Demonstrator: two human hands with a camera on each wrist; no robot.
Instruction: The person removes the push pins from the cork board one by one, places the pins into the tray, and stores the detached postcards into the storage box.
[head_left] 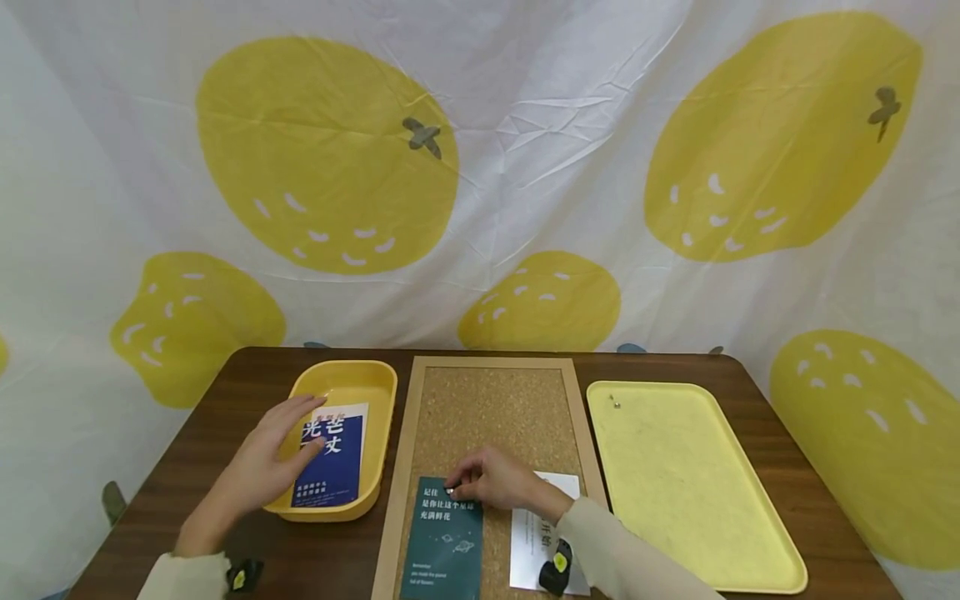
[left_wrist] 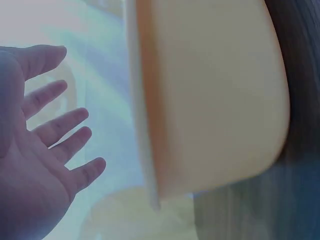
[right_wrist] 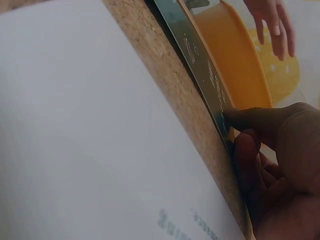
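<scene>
My right hand is over the upper part of a dark green card on a framed corkboard. Its thumb and curled fingers pinch a small shiny pushpin at the card, mostly hidden by the fingertips. In the right wrist view the thumb tip meets the green card. My left hand, fingers spread, hovers above the yellow basin, over a blue card lying on other cards. The left wrist view shows that hand apart from the basin's side.
A white card lies on the corkboard right of the green one, partly under my right forearm. Farther right is a pale yellow tray with small metal pins in its far left corner. A fruit-patterned cloth hangs behind the wooden table.
</scene>
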